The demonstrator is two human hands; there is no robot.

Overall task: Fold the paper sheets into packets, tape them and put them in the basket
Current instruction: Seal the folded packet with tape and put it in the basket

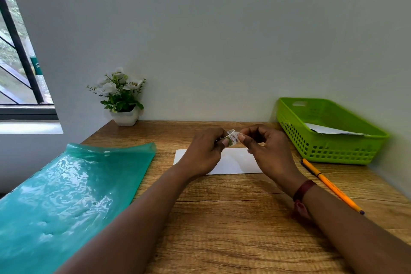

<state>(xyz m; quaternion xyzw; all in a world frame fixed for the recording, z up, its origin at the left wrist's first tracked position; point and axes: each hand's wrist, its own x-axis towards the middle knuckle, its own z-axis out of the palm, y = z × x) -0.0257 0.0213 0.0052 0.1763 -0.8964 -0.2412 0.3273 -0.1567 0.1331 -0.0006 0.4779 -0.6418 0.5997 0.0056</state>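
Above a folded white paper packet (pixel 235 162) on the wooden desk, the left hand (pixel 204 151) grips a small tape roll (pixel 231 137) while the right hand (pixel 264 147) pinches its free end — taping apparently not yet done; one packet (pixel 333 129) already lies in the green basket (pixel 329 151).

folded paper (pixel 238 164) partly hidden (tape roll (pixel 232 138) print unreadable)

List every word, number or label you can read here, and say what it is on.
"S": a lone white letter, cut off, on the green sign outside the window.
Tape roll held by the left hand and right hand: printed label, too blurred to read.
Pen: print, if any, too small to read.
Basket: moulded marks on the far wall, too faint to read.
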